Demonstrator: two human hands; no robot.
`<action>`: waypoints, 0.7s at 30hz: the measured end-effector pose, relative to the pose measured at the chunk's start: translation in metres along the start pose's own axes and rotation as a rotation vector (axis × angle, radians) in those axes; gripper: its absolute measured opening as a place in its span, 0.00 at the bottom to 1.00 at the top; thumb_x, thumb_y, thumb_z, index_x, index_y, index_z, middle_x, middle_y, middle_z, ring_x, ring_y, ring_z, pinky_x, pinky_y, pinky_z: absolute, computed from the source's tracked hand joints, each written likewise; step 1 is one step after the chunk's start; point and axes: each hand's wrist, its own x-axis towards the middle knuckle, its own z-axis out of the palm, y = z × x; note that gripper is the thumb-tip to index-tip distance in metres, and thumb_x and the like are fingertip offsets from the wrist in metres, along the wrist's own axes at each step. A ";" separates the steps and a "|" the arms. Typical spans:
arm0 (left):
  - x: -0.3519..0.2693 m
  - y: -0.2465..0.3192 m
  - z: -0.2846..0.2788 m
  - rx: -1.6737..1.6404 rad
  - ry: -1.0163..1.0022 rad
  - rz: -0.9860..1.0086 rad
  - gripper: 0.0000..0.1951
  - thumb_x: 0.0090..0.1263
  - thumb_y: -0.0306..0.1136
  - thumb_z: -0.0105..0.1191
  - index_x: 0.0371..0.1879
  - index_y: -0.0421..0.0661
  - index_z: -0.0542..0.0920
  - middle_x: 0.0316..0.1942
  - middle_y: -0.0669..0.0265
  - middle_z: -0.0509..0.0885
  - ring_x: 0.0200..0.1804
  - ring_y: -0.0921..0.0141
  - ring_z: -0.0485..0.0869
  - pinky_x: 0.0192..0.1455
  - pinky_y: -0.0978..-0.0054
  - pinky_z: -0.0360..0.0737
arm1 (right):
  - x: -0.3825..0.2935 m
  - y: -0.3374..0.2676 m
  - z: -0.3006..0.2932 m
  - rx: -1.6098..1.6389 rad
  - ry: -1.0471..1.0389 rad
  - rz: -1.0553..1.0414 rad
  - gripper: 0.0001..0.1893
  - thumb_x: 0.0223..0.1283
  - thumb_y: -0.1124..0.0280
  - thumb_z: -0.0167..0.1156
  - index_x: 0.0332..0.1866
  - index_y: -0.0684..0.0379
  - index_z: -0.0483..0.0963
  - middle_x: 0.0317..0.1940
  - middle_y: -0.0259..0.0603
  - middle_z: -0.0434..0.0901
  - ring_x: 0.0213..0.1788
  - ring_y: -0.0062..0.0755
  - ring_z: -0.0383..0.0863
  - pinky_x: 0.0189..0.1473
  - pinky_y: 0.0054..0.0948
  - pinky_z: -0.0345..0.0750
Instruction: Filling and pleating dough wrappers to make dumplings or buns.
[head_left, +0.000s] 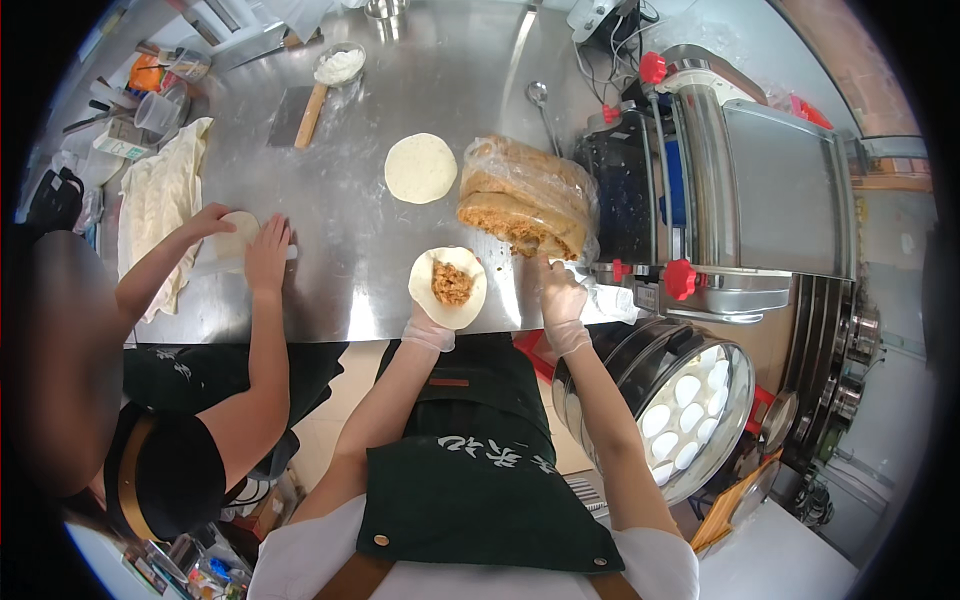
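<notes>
A round dough wrapper (422, 294) lies across my gloved left hand (433, 328), with a mound of orange-brown filling (451, 283) in its middle. My gloved right hand (562, 298) is closed at the open end of a clear plastic bag of filling (529, 184). It appears to grip a spoon-like utensil (527, 247), whose end sits in the loose filling; the handle is mostly hidden by the fingers. Another flat dough round (421, 169) lies on the steel table, left of the bag.
A co-worker's hands (266, 251) work dough with a rolling pin (291, 253) at left, beside a dough sheet (161, 202). A dough-rolling machine (712, 180) stands right, above a steamer (694, 420) with several white dough pieces. A scraper (298, 116), flour bowl (341, 66) and spoon (541, 101) lie farther back.
</notes>
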 end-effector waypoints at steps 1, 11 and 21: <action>-0.002 0.001 -0.001 0.033 -0.010 0.012 0.19 0.76 0.43 0.43 0.56 0.43 0.75 0.54 0.55 0.81 0.57 0.56 0.80 0.61 0.55 0.79 | -0.001 0.003 0.004 0.001 0.000 -0.001 0.26 0.48 0.72 0.59 0.57 0.48 0.78 0.29 0.31 0.76 0.25 0.29 0.80 0.22 0.30 0.77; -0.004 -0.003 0.003 0.121 0.107 0.020 0.18 0.77 0.43 0.40 0.54 0.46 0.76 0.52 0.58 0.82 0.55 0.58 0.81 0.59 0.57 0.80 | -0.008 0.014 0.035 1.212 -0.247 1.013 0.20 0.62 0.80 0.52 0.57 0.52 0.80 0.19 0.28 0.75 0.19 0.25 0.74 0.21 0.28 0.71; 0.031 -0.029 0.014 0.926 -0.221 0.268 0.08 0.65 0.30 0.52 0.42 0.46 0.74 0.37 0.63 0.81 0.41 0.65 0.81 0.45 0.63 0.81 | -0.012 0.000 0.020 1.314 -0.242 1.096 0.21 0.63 0.80 0.50 0.59 0.58 0.79 0.23 0.28 0.80 0.19 0.15 0.66 0.23 0.20 0.65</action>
